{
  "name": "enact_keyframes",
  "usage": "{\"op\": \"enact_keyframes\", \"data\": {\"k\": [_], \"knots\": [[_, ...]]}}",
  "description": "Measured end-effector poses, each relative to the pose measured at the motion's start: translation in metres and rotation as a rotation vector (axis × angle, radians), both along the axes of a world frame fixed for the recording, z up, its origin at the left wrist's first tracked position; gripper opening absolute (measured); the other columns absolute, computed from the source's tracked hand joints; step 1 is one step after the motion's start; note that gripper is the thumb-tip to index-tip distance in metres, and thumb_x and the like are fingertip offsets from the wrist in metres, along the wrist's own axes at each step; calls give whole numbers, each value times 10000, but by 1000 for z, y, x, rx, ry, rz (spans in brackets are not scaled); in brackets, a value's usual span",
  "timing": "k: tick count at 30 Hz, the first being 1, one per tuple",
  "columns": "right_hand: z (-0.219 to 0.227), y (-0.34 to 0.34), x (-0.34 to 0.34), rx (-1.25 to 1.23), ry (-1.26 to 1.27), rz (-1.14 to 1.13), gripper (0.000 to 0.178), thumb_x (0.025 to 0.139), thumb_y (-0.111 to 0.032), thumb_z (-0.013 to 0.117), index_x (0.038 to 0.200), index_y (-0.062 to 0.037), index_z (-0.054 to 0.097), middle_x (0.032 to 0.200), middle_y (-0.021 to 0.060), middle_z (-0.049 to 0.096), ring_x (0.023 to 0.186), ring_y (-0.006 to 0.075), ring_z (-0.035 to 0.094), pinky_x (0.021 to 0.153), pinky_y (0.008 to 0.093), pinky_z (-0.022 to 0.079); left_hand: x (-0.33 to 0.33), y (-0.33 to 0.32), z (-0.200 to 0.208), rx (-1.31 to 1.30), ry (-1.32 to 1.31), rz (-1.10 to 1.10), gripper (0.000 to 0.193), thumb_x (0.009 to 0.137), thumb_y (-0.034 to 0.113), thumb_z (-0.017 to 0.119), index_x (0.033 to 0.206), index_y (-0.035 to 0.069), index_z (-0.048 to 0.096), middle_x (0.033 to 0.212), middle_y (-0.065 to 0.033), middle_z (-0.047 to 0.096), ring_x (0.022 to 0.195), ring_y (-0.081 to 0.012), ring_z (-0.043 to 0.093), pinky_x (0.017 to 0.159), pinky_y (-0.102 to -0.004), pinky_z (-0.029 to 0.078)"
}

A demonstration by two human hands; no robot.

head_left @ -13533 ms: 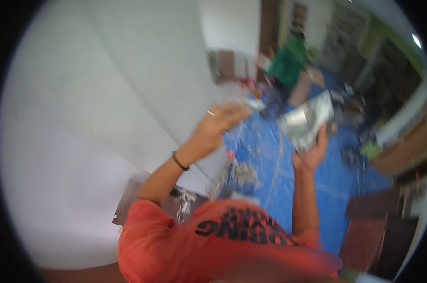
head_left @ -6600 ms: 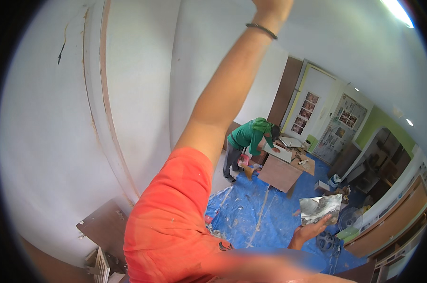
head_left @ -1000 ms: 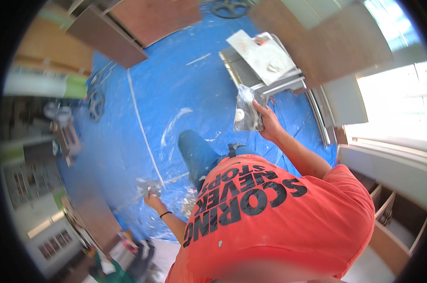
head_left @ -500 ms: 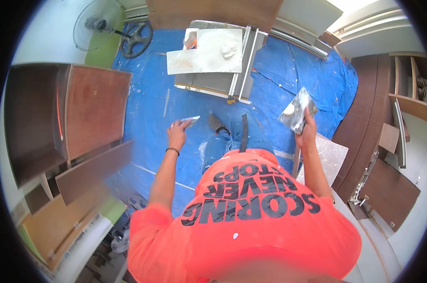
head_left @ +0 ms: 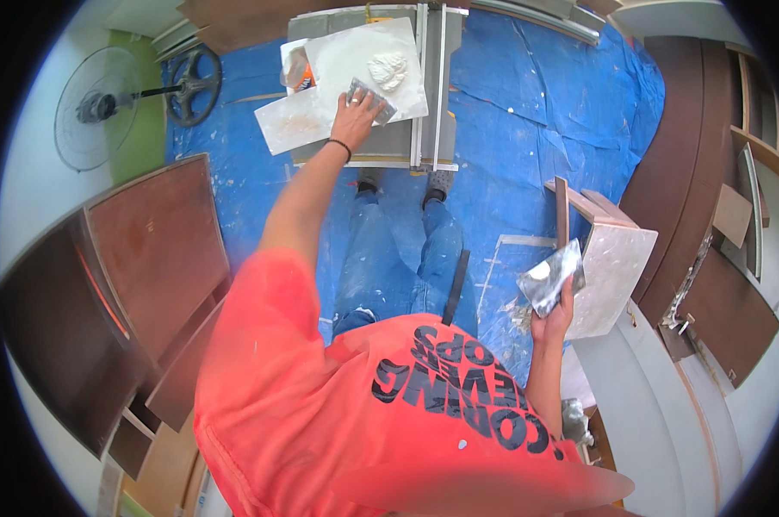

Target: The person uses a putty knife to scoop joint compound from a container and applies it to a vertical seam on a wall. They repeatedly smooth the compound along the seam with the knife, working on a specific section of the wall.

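My left hand (head_left: 355,121) reaches out to the white board (head_left: 338,60) and grips a flat metal scraper (head_left: 379,102), fingers spread across its blade. Just beyond it, to the right, a mound of white putty (head_left: 387,71) sits on the board. Low at the right, my right hand (head_left: 555,317) is closed on the edge of a shiny rectangular metal plate (head_left: 548,284) with a white dab on it. Whether the scraper presses on the board or hovers above it, I cannot tell.
The board rests on a grey slab with metal rails (head_left: 431,86), next to a white container (head_left: 294,65). A fan (head_left: 101,108) stands left of a blue tarp (head_left: 510,129). A small wooden stool (head_left: 613,276) is near my right hand; brown panels (head_left: 161,246) lean at the left.
I have come closer to the board. My left hand has stretched forward over it with the scraper, while my right hand has dropped lower, still holding the metal plate.
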State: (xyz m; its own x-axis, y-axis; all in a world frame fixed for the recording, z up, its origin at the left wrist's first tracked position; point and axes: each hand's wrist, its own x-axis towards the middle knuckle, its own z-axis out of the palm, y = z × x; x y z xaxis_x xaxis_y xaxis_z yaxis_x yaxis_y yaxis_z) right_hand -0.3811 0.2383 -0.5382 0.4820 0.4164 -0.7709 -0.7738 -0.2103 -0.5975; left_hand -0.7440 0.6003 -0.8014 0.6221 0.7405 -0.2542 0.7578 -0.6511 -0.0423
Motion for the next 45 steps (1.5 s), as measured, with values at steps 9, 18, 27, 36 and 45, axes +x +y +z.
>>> {"op": "enact_keyframes", "data": {"k": [9, 18, 27, 36, 45], "knots": [[9, -60, -108, -301, -28, -285, 504, 1052, -399, 549, 1439, -78, 512, 1368, 75, 616, 1220, 255, 612, 1033, 447, 493, 10, 51, -76, 5, 71, -165, 574, 974, 99, 479, 1510, 305, 487, 1495, -81, 517, 1427, -297, 443, 1143, -593, 292], [8, -58, -168, -377, 26, -332, 514, 1037, -399, 576, 1440, -87, 512, 1359, 61, 617, 1203, 247, 614, 1017, 446, 495, 1, 67, -104, 85, 101, -288, 478, 963, 145, 534, 1428, 248, 570, 1362, -41, 574, 1298, -274, 505, 972, -577, 395], [10, -59, -177, -339, 0, -337, 525, 1041, -400, 568, 1450, -79, 503, 1373, 68, 609, 1213, 248, 609, 1028, 451, 489, 1, 78, -97, 44, 152, -395, 348, 948, 162, 564, 1280, 198, 665, 1256, -35, 611, 1256, -269, 530, 933, -589, 390], [0, -64, -193, -321, 8, -311, 524, 1036, -397, 583, 1436, -66, 515, 1366, 64, 615, 1212, 240, 612, 1033, 446, 489, 4, 76, -83, 62, 181, -435, 299, 943, 157, 572, 1214, 182, 696, 1202, -32, 625, 1237, -259, 530, 924, -574, 392], [-8, -62, -195, -289, 43, -321, 505, 1060, -370, 546, 1450, -54, 495, 1374, 79, 605, 1221, 243, 609, 1025, 442, 505, -12, 81, -73, 70, 233, -521, 250, 942, 157, 573, 1138, 186, 725, 1113, -17, 634, 1202, -241, 542, 927, -527, 392]]}}
